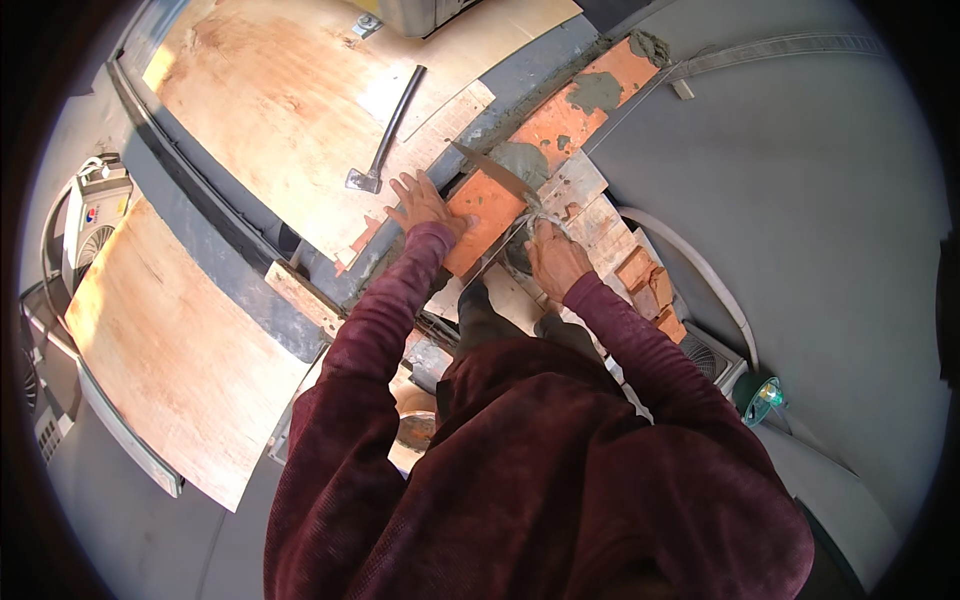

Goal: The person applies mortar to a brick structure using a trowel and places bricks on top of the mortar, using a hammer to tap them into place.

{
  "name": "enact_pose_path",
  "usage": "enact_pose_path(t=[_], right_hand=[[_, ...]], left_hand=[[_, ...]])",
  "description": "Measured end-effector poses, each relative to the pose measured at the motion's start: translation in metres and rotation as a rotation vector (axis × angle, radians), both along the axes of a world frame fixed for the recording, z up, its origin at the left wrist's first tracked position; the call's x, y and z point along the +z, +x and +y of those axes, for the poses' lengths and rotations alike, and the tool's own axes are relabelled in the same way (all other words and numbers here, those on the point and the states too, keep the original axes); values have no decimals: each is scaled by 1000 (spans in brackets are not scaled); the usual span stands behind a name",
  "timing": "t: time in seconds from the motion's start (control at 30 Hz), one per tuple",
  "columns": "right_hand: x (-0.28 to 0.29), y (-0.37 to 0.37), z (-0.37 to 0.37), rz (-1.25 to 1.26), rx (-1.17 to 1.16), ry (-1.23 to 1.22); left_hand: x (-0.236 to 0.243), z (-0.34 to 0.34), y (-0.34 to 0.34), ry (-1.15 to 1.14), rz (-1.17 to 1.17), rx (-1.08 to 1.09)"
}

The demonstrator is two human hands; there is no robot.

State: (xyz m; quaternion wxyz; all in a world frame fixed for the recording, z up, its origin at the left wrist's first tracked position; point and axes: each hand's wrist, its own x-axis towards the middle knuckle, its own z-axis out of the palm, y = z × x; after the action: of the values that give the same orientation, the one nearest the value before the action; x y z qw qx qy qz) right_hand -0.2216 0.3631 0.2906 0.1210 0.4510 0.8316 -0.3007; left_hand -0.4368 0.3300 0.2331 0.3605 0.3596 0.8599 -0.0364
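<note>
Maroon fabric covers both forearms, which reach in from the lower edge. The right hand [557,262] is closed around the handle of a pointed, brownish metal trowel [497,172]; a stack of broken orange brick pieces [645,280] sits to its right. Between the two hands lies a smooth, orange, rectangular brick [480,225]. The left hand [425,207] bears on its left edge — thumb across the top face, the other fingers spread apart past that edge.

The trowel's blade slants up and left over the brick's far end, its tip reaching beyond the left edge. Just past the blade is a patch of wet grey mortar [522,160], then a row of mortar-smeared orange bricks [560,125], with a thin pale string running along its right edge. A black-handled, metal-headed hatchet [398,120] lies near the left fingertips, on a broad tan plywood board [260,110]. To the right, beyond the row — wide room at that side — spreads a smooth grey floor [800,190].
</note>
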Motion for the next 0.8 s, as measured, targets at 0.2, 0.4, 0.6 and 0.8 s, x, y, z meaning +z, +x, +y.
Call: enact_pose_path(t=[0.2, 0.4, 0.6, 0.8], right_hand=[[-9, 1, -3, -9, 27, 25], [-12, 2, -2, 22, 60, 33], [-12, 1, -4, 74, 59, 9], [-15, -1, -2, 23, 46, -40]], left_hand=[[-6, 2, 0, -20, -9, 27], [-1, 3, 1, -11, -6, 28], [-2, 4, 3, -11, 44, -8], [-4, 2, 4, -1, 57, -5]])
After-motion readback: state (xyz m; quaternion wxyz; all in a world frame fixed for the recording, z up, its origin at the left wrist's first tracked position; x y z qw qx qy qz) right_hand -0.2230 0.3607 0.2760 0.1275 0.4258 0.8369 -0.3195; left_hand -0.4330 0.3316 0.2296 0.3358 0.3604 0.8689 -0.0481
